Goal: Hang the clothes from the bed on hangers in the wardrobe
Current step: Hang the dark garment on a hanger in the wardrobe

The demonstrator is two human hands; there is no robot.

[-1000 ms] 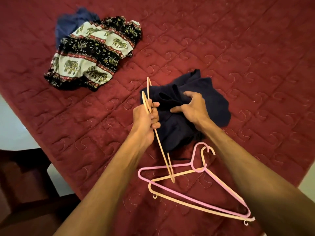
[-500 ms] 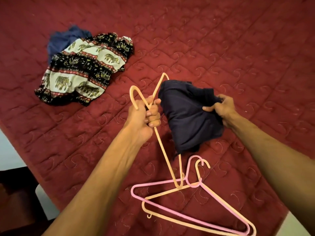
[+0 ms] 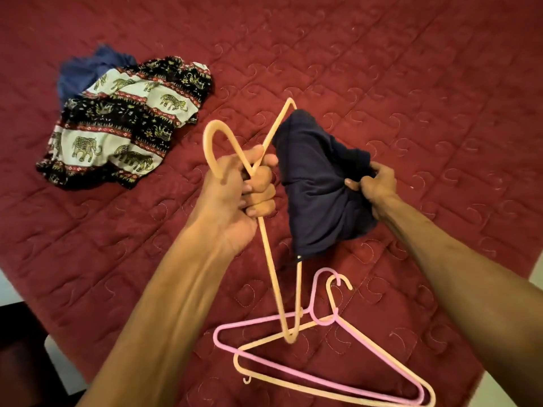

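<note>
Gripping a peach hanger (image 3: 268, 257) in my left hand (image 3: 244, 189), I pinch the navy garment (image 3: 317, 186) with my right hand (image 3: 374, 186) above the bed (image 3: 411, 83). The garment hides the hanger's far bar. Beneath lie a pink hanger (image 3: 249, 321) and a second peach hanger (image 3: 258, 344), overlapping. At the far left an elephant-print garment (image 3: 126, 124) covers a blue garment (image 3: 85, 71). Three hangers, three garments.

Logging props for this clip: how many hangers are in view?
3. One peach hanger in the left hand, partly inside the navy garment; a pink hanger and a second peach hanger lie overlapping on the bedspread. None appears hidden.
</note>
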